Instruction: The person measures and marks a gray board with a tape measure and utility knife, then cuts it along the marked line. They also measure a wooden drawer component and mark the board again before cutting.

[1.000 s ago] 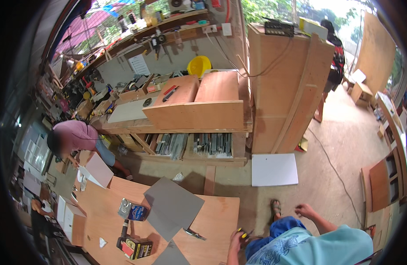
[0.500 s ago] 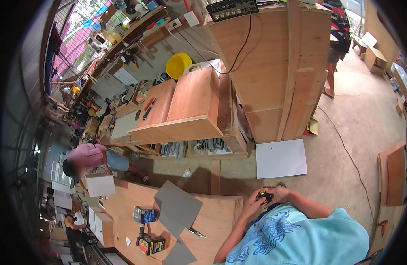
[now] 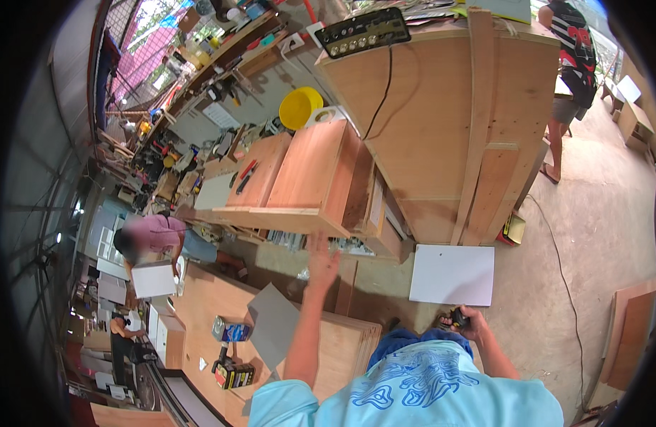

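Gripping a small black tool [image 3: 459,317], right hand [image 3: 474,324]; left hand [image 3: 323,265] open

Right hand closed round the tool, near a white panel [image 3: 452,276] on the floor [image 3: 534,299]. Left hand spread by the edge of a wooden cabinet [image 3: 307,171]; contact cannot be told. Farther left, plywood surface [image 3: 200,299] bears grey sheet [image 3: 273,320], blue tin [image 3: 235,331].

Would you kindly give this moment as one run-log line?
left hand: open by wooden box, contact unclear | right hand: grips dark tool | white panel: on floor
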